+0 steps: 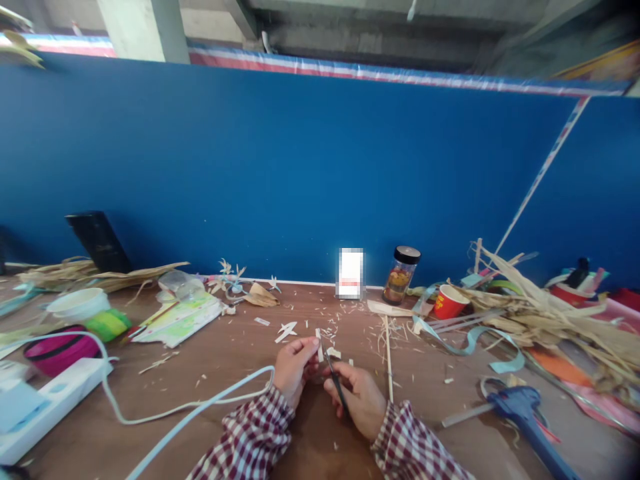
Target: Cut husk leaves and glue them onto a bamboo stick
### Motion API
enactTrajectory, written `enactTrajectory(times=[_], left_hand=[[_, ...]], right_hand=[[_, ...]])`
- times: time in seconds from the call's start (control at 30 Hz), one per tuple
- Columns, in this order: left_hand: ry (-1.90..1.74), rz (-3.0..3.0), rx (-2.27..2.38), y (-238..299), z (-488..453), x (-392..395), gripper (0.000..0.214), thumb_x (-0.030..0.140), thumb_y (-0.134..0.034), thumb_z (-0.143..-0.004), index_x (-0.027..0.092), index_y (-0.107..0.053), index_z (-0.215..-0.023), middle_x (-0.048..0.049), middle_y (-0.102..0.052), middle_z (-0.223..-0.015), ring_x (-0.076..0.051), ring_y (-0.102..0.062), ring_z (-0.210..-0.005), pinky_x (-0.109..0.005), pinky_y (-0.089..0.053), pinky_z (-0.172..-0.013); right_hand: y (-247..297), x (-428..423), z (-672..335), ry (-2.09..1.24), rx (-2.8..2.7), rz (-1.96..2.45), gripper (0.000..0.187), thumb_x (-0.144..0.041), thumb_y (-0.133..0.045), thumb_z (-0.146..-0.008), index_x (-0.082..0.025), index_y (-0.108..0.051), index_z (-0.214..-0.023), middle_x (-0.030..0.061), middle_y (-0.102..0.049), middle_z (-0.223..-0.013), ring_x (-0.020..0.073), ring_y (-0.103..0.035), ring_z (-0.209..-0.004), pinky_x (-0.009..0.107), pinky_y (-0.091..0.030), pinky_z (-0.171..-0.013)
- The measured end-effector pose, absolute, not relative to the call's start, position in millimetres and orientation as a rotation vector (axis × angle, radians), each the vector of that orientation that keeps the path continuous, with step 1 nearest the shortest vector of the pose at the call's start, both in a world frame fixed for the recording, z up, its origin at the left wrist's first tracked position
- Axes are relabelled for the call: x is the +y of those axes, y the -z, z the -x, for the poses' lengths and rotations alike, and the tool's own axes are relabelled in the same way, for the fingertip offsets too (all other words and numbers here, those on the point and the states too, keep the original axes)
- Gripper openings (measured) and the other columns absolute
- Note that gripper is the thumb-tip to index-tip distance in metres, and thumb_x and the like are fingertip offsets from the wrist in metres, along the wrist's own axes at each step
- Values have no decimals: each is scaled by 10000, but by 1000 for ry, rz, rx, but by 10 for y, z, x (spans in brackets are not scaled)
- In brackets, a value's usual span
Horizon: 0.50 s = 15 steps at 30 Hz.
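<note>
Left hand (295,367), at the lower centre of the head view, pinches a pale strip (319,347) upright between thumb and fingertips. Just to its right, the right hand (364,399) is closed round dark scissors (337,385), blades near the strip. Cutting looks under way: pointed pale pieces (287,331) lie already shaped near frame centre among scattered scraps (334,352); the held strip seems not yet fully trimmed.

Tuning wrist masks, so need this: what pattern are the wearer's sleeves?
Maroon-and-white check on both the left sleeve and the right sleeve; seen in the head view.
</note>
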<state>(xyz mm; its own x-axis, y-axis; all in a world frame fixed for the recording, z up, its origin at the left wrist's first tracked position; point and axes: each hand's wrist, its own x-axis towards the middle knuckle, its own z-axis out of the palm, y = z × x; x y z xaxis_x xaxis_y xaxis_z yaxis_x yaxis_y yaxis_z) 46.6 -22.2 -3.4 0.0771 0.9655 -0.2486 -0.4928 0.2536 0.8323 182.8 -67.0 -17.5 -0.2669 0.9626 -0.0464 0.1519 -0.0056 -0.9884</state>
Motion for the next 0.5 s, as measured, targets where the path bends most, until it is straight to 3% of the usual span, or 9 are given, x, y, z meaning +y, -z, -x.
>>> enactTrajectory(times=[0.5], left_hand=[[-1211, -643, 928, 25, -468, -230, 275, 320, -770, -524, 110, -645, -652, 44, -529, -461, -33, -466, -409, -122, -396, -394]], right_hand=[[113, -691, -1825, -1285, -1577, 1222, 309, -437, -482, -800, -162, -552, -919, -57, -449, -522, 66, -432, -400, 164, -338, -387]])
